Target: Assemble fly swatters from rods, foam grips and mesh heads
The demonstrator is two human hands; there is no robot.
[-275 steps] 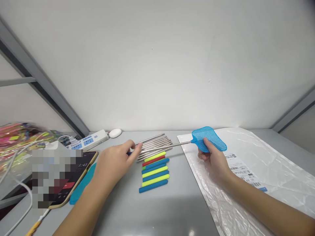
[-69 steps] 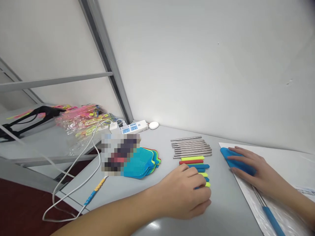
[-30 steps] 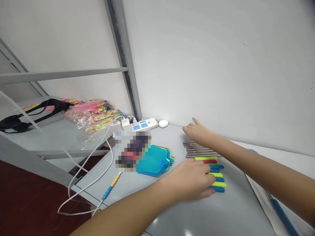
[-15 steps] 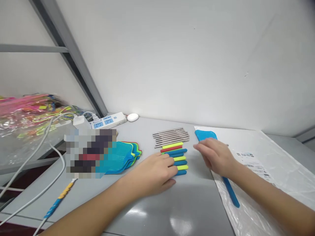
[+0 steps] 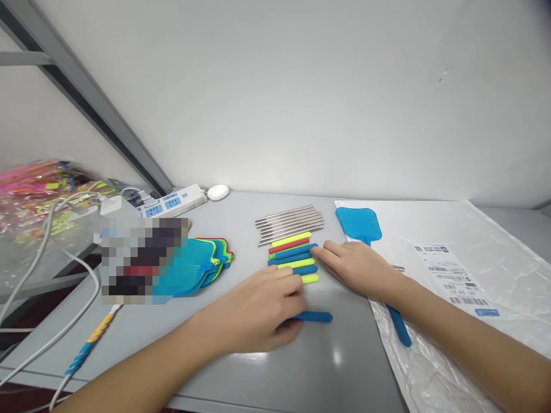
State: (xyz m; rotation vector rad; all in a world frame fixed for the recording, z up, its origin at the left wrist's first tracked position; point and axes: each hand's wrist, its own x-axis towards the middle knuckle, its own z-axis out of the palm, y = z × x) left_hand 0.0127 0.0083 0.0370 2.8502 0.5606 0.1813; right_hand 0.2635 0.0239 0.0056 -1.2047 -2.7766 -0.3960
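Note:
My left hand (image 5: 267,307) is closed on a blue handle (image 5: 318,316), whose free end points right; the other end is hidden in my fingers. Just beyond it lies a row of several yellow, red, green and blue handles (image 5: 297,263). My right hand (image 5: 355,265) rests at the row's right end, its fingers stretched out and touching or almost touching the tip of a blue handle. Under my right wrist lies a blue fly swatter (image 5: 359,222), its shaft mostly hidden. Several metal rods (image 5: 290,223) lie behind the row.
Swatter heads (image 5: 193,267) are stacked on the left beside a pixelated phone (image 5: 181,226). A power strip (image 5: 174,201), a white oval device (image 5: 218,192) and a charging cable (image 5: 92,344) are nearby. A white mailing bag (image 5: 434,344) covers the right side; bagged colourful goods (image 5: 47,183) lie far left.
My left hand has drawn the nearest blue handle out of the row toward me. From near the wall a second ago, my right hand has come back to the row's right end.

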